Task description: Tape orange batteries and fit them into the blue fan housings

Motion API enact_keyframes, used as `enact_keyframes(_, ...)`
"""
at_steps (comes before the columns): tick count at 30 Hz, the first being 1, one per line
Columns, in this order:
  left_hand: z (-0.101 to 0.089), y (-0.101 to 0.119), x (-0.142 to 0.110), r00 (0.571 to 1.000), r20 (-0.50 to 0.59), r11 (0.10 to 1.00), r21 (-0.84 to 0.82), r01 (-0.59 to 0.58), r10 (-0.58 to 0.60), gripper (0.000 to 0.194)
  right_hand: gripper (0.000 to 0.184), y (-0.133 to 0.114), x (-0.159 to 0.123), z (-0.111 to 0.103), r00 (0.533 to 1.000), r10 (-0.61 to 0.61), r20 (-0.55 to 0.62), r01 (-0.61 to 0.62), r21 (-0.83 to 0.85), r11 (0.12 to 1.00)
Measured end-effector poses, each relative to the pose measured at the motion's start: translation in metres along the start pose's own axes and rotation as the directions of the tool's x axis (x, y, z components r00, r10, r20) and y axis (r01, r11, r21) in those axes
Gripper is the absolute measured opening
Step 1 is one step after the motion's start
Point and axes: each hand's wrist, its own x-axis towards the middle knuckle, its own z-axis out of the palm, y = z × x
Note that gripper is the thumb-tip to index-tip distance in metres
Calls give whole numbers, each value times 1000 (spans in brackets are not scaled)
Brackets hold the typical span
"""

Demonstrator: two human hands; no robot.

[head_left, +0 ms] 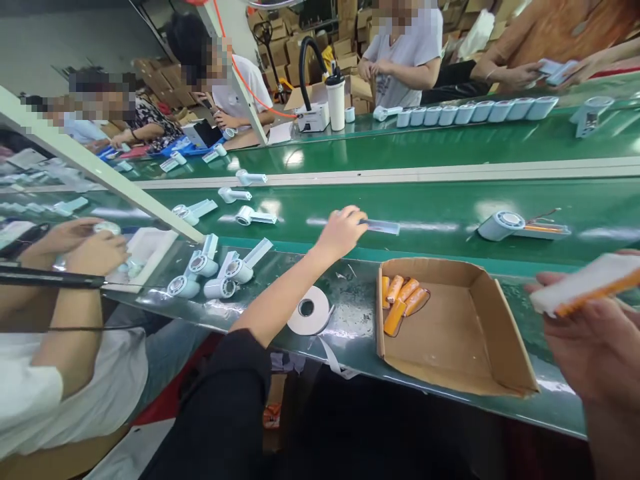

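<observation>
Both hands full around the shallow brown cardboard tray [455, 333].

White-and-orange oblong piece [585, 287]: right of tray, pinched in my right hand's fingers [590, 313]. Pale-blue flat plastic piece [384, 227]: beyond tray, left side, my left hand [343, 232] closed on its end. Orange cylindrical cells [403, 297]: inside, left. White tape roll [309, 311]: left.

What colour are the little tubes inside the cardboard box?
The little tubes in the cardboard box are orange, seen best in the head view.
</observation>
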Motion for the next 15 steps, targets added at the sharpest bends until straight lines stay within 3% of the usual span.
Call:
enact_keyframes(2, 9, 7, 50, 979, 164, 993, -14, -119, 119, 41, 51, -12, 10, 26, 999, -5, 43, 4, 21, 1000)
enact_keyframes(5, 18, 18, 90, 927, 314, 978, -30, -208, 207, 39, 53, -10, 22, 37, 985, -18, 171, 9, 54, 999)
enact_keyframes(10, 18, 15, 102, 914, 329, 971, -54, -234, 239, 31, 59, 13, 56, 41, 929, 26, 369, 3, -77, 997)
enact_keyframes(15, 19, 7, 100, 910, 327, 967, -80, -243, 255, 34, 64, 38, 107, 71, 845, 73, 530, 34, -189, 981)
